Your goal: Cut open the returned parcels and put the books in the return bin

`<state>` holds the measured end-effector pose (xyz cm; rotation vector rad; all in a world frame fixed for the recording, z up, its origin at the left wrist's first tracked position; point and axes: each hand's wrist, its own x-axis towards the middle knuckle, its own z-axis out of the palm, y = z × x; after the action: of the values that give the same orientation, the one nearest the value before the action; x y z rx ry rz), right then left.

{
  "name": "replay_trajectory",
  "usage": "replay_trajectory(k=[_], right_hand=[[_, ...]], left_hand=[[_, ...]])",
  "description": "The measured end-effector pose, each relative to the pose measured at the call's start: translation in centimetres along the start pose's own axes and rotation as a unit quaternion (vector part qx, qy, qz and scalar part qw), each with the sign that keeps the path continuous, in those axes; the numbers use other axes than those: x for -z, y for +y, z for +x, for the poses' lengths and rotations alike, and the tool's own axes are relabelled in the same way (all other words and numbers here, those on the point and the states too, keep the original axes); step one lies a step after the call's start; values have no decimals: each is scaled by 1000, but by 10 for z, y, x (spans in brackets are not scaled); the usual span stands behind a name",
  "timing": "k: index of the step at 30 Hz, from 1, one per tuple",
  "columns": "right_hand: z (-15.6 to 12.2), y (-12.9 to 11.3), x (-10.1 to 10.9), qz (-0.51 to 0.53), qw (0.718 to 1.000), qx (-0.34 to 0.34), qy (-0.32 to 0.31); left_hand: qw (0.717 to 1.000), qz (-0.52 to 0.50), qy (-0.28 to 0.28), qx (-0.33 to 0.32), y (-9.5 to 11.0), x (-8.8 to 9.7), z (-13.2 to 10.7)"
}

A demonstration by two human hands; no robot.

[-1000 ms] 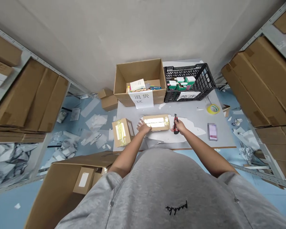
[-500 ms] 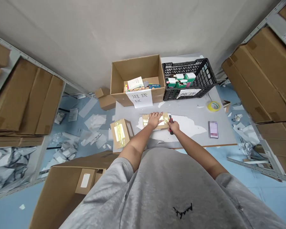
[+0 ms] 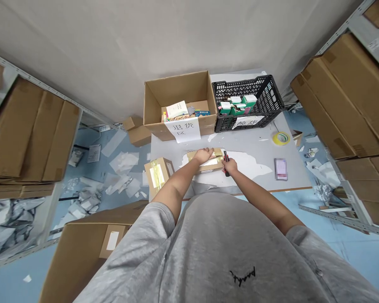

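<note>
Fingers [image 3: 208, 150] of my left hand [image 3: 202, 156] lie spread flat, pressing on a low brown cardboard box [image 3: 212, 163] sealed with shiny tape. It sits on the grey counter [image 3: 252, 141] near its front edge. In the head view, my right hand [image 3: 230, 167] is closed tightly around a red-and-black utility knife [image 3: 226, 159] at the box's right end; the blade is too small to make out. If the box slid under my palm, the knife could skid and nick my left fingers.
</note>
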<state>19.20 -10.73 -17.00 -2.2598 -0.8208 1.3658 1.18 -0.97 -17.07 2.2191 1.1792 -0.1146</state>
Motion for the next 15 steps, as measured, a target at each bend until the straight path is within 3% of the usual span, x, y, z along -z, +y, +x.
replay_trajectory(k=[8,11,15], right_hand=[[-19,5,-1,36,998,39,-30],[-21,7,0,55,995,80,9],[-18,8,11,-12,993,90,78]], left_hand=[[997,77,22,1,4,-3,1],[993,97,70,4,3,-10,0],[988,93,125,1,0,-18,-3]])
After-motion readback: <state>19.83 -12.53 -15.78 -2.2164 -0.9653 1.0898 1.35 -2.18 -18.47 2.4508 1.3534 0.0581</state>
